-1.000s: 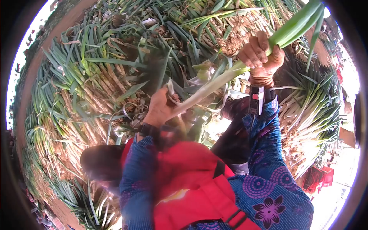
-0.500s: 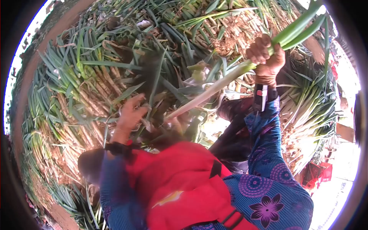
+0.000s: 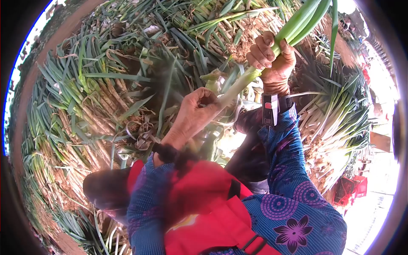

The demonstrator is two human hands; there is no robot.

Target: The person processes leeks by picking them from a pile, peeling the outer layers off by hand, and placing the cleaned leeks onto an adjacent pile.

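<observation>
My right hand (image 3: 274,63) is wrapped round a long green onion (image 3: 242,83) where its pale stem turns green. The thick leaves rise past the hand to the top right, and the stem slants down to the left. Closed at the lower white part of the stem is my left hand (image 3: 195,111), its fingers curled against it; they hide the root end. Beneath both hands lie stripped leaves and peelings (image 3: 212,138). A small device with a red mark (image 3: 269,110) is strapped at my right wrist.
Untrimmed green onions (image 3: 95,106) are heaped on the left and at the back. To the right lies a pile of onions with clean white stems (image 3: 321,127). A red basket-like thing (image 3: 350,189) stands at the far right. My red apron (image 3: 204,187) covers my lap.
My left hand has moved up and right from apart to closing on the stem's lower part. My right hand and the green onion have shifted slightly left.
</observation>
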